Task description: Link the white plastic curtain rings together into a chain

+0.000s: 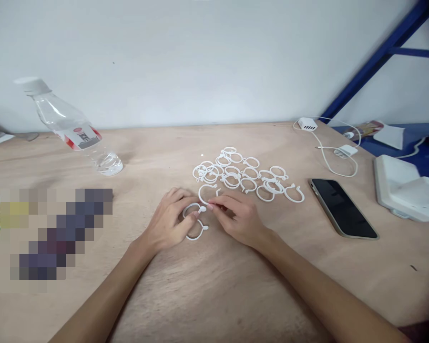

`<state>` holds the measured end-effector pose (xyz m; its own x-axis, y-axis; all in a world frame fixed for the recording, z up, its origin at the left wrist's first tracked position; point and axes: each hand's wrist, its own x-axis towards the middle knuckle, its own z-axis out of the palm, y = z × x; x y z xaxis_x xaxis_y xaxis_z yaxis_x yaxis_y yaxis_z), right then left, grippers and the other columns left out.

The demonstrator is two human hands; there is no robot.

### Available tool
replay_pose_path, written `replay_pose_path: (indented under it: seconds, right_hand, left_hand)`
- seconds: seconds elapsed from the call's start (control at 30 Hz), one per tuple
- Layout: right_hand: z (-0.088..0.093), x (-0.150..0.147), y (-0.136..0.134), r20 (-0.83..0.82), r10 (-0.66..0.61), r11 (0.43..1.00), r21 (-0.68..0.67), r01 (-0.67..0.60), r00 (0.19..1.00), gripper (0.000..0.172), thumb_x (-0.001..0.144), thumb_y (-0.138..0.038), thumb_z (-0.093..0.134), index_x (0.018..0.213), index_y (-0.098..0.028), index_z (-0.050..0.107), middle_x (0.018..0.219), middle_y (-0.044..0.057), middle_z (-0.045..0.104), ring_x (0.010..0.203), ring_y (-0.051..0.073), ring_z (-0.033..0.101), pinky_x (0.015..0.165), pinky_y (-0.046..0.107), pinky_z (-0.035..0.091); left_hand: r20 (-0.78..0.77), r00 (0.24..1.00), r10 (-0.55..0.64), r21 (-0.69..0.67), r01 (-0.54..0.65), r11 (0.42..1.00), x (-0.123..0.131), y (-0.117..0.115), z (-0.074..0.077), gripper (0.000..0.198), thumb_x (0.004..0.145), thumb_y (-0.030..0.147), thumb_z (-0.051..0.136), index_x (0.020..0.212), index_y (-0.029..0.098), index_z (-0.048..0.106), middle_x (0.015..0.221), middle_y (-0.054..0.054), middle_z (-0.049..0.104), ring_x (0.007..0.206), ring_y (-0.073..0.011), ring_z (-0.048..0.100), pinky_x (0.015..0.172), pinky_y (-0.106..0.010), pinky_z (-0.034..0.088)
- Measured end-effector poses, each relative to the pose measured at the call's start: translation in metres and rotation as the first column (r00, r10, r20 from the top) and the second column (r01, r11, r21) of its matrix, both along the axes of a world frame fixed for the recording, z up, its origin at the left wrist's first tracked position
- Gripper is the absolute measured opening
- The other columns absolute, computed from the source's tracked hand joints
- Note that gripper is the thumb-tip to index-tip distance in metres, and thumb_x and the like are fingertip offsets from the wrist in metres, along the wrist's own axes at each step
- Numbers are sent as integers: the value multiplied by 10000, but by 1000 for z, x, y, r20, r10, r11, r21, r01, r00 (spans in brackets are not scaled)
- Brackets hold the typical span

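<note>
I see both hands meet on one white ring (pixel 194 208): the left hand (pixel 171 219) and right hand (pixel 236 216) each pinch it with fingertips closed on its rim. A second ring (pixel 196 233) lies just under the grip, and the ring pile (pixel 243 174) sits just beyond it on the wooden table (pixel 214 295).

A plain workroom: bare plywood table (pixel 207 295) against a white wall (pixel 186 57), blue metal frame (pixel 375 57) upper right, charger (pixel 307 124) behind.
</note>
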<state>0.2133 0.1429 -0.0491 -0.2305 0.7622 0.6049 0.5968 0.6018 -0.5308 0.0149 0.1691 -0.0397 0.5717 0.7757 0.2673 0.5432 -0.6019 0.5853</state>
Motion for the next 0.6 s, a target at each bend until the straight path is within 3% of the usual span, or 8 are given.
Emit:
replay_pose_path:
  seconds: [0.13,0.23,0.33,0.4,0.5,0.6]
  right_hand:
    - [0,-4,-2,37,58,998,21,-58,998,134,893,-203,534,835,-191,654,683,17,615,623,129,530,606,274,432]
    - [0,-9,-6,45,107,994,7,-107,993,153,904,-220,521,828,-189,650,724,34,626,666,138,557,632,276,448]
    - [1,-14,-10,0,161,987,-10,-161,987,133,905,-223,521,877,-190,646,751,35,641,675,136,571,643,272,464]
    - [2,-16,-12,-99,146,987,-55,-152,984,126,892,-235,544,977,-199,630,761,19,646,659,125,571,640,263,472]
    - [3,-15,-11,-278,50,980,-172,-101,959,269,878,-259,559,1143,-221,579,789,-2,653,664,116,571,646,255,478]
    - [4,-13,-8,-351,6,946,-302,-120,936,273,893,-286,530,1146,-224,613,837,6,677,716,126,596,655,258,478]
  left_hand:
    - [42,995,86,16,-87,996,0,-1,-2,343,919,381,401,1144,195,582,1155,-78,613,1049,-233,528,920,-391,398]
    - [61,985,164,-19,-163,986,2,-2,-1,317,944,380,358,987,186,604,930,-54,652,883,-201,558,817,-354,425]
    - [61,974,218,-35,-216,976,4,-3,2,315,942,363,363,791,183,573,717,-19,578,714,-172,526,698,-314,416]
    - [57,973,226,-18,-225,974,5,-3,3,334,940,336,354,689,188,517,638,-2,520,643,-158,491,658,-305,395]
    - [51,976,210,0,-210,978,5,-3,4,348,932,304,357,612,193,439,590,11,476,599,-146,457,631,-298,369]
    - [45,990,131,-29,-130,991,5,-2,4,349,930,293,362,603,191,431,596,13,485,603,-141,460,638,-291,367]
